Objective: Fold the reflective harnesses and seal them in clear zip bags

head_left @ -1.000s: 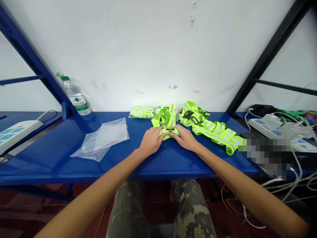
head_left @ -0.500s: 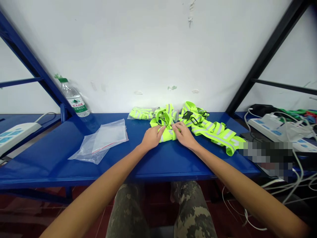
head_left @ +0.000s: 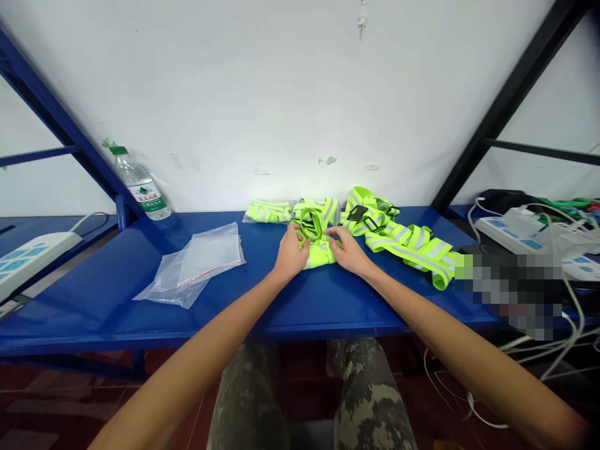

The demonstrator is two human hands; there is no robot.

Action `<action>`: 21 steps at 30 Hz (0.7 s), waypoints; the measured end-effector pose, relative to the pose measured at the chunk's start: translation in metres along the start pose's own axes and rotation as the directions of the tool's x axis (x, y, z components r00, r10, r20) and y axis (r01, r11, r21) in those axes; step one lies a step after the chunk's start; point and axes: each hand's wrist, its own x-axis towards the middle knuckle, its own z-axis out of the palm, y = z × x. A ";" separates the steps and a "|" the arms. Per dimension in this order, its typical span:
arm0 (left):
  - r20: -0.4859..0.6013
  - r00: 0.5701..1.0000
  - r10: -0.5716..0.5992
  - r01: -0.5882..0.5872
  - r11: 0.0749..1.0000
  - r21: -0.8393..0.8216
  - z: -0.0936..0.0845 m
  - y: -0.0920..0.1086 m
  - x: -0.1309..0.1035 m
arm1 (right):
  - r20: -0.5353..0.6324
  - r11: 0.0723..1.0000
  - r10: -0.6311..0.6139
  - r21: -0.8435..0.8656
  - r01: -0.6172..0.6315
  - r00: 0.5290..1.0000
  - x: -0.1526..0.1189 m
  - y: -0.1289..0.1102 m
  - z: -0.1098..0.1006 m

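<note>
Between my hands lies a neon yellow reflective strap (head_left: 319, 255) with silver bands, partly folded, a loop of it standing up. My left hand (head_left: 291, 251) grips its left side with curled fingers. On the opposite side my right hand (head_left: 349, 249) holds the folded strap, thumb and fingers bent around its edge. Just behind are two clear bags of folded neon strapping, one bagged strap (head_left: 268, 212) farther left, the other partly hidden by the loop. To the right spreads a loose pile of reflective straps (head_left: 403, 237) with black buckles.
Clear zip bags (head_left: 206, 259) lie on the blue table (head_left: 117, 281) to the left. A water bottle (head_left: 145, 187) leans at the back left. Power strips (head_left: 37, 256) and cables sit beyond both ends. A blurred dark object (head_left: 510, 287) is at the right edge.
My left hand has shifted slightly right and turned, its fingers now reaching up beside the loop. The loop is pressed lower and tighter. My right hand stays on the right side.
</note>
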 end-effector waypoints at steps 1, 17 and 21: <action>-0.025 1.000 0.000 0.001 0.999 0.037 0.000 0.002 0.000 | -0.002 1.000 -0.013 -0.020 0.013 1.000 0.000 -0.001 -0.001; 0.047 0.999 -0.003 0.007 0.997 -0.074 -0.010 0.002 0.000 | 0.341 0.923 -0.246 -0.204 0.327 0.907 -0.035 -0.030 -0.040; -0.042 0.995 0.092 -0.095 0.993 -0.065 -0.012 0.004 -0.008 | 0.332 0.892 -0.273 -0.264 0.367 0.903 -0.034 -0.029 -0.038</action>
